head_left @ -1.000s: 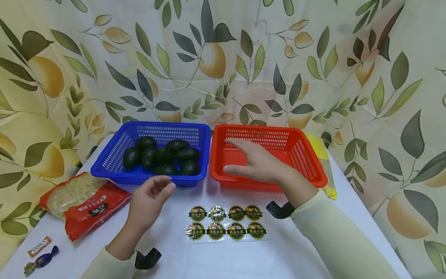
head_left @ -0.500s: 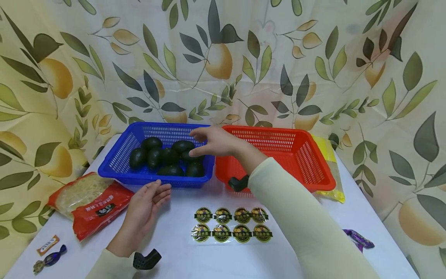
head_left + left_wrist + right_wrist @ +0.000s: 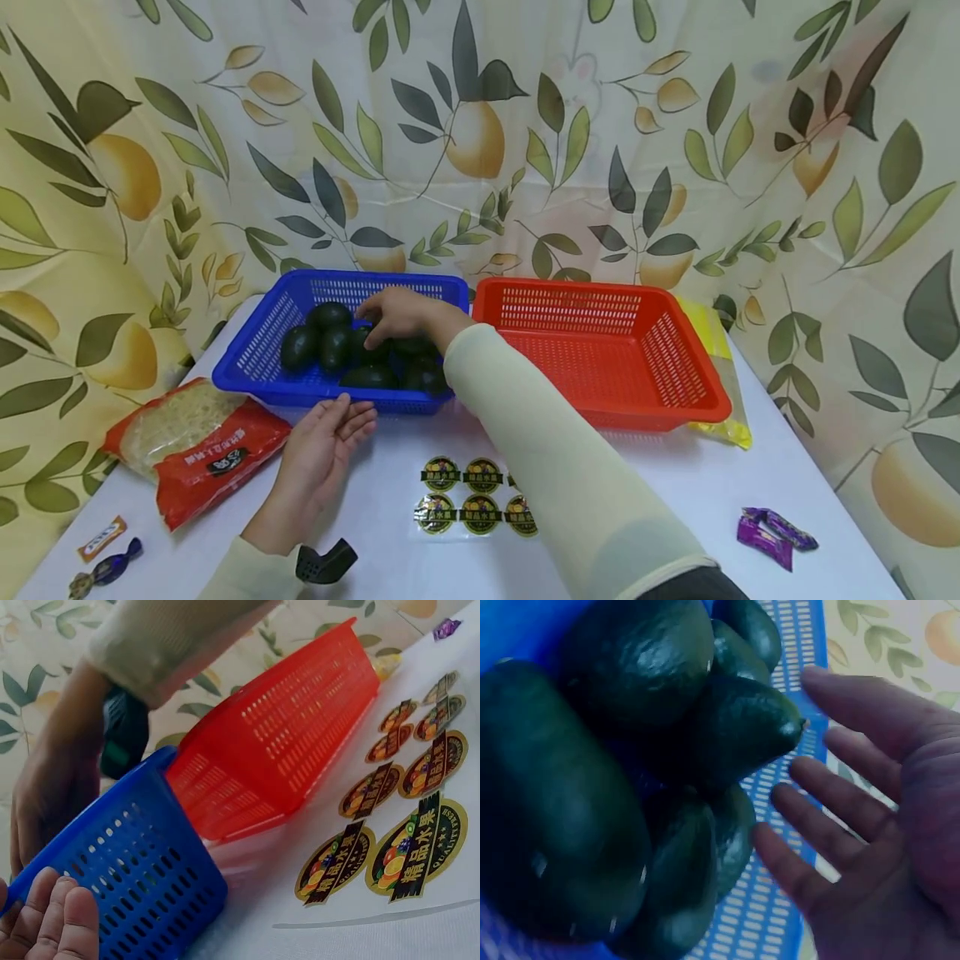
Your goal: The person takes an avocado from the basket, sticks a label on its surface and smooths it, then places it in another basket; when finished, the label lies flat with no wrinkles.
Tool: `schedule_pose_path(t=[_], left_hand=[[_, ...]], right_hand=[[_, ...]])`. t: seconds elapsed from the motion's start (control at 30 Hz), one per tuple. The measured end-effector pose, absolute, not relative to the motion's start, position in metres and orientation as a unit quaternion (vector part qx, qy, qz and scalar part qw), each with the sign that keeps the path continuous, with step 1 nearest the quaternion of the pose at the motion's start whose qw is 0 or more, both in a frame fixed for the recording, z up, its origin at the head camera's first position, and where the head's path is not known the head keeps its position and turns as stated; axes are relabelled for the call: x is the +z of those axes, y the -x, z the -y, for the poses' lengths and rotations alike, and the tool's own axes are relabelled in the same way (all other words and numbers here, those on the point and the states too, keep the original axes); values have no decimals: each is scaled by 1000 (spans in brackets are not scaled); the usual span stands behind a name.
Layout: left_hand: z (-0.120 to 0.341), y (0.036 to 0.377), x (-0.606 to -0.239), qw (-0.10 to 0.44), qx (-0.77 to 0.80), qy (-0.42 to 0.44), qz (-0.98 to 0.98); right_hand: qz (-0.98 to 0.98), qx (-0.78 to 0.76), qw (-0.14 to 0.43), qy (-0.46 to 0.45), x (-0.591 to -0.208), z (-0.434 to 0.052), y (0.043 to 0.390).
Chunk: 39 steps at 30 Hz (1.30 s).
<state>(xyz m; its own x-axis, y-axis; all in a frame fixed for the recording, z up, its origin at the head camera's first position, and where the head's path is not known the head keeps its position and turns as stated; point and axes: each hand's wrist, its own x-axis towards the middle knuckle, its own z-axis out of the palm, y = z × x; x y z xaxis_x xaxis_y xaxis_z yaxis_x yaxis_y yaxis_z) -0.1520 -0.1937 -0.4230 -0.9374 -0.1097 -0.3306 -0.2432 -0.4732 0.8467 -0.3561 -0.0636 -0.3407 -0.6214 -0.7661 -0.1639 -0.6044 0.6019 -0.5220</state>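
Observation:
My right hand reaches over the blue basket, which holds several dark green avocados. In the right wrist view its fingers are spread beside the nearest avocado, with a gap between them. The hand and forearm hide part of the fruit in the head view. My left hand is at the front wall of the same basket, palm turned inward and fingers loosely extended. The left wrist view shows those fingertips right at the blue rim, holding nothing.
A red basket stands right of the blue one, a yellow packet beyond it. Round fruit stickers lie in front, partly under my right sleeve. At left are a red bag and small sweets; purple sweets lie right.
My right hand has moved left from above the red basket to over the avocados in the blue one. My left hand has turned slightly and its fingers have straightened near the blue basket.

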Motion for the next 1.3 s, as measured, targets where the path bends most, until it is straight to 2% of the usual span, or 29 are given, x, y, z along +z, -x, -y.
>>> schedule_pose_path(t=[0.2,0.37,0.5,0.83,1.13,1.3], left_hand=[[190,153,-424,28,835,169,-523],[183,151,-429,25,829,175,-530],[179,149,-430,21,823,171,-542],[182,146,-431,25,824,170,-539],[187,152,-426,20,816,178,-549],[188,152,-425,17,807,181,-562]], right_hand=[[-881,-157,221,388,-348,77,364],[-884,-97,270,369,-357,82,364],[-889,-83,283,350,-363,83,364],[-888,-84,255,372,-363,84,362],[-881,-134,171,420,-329,78,362],[-868,-197,136,435,-306,52,349]])
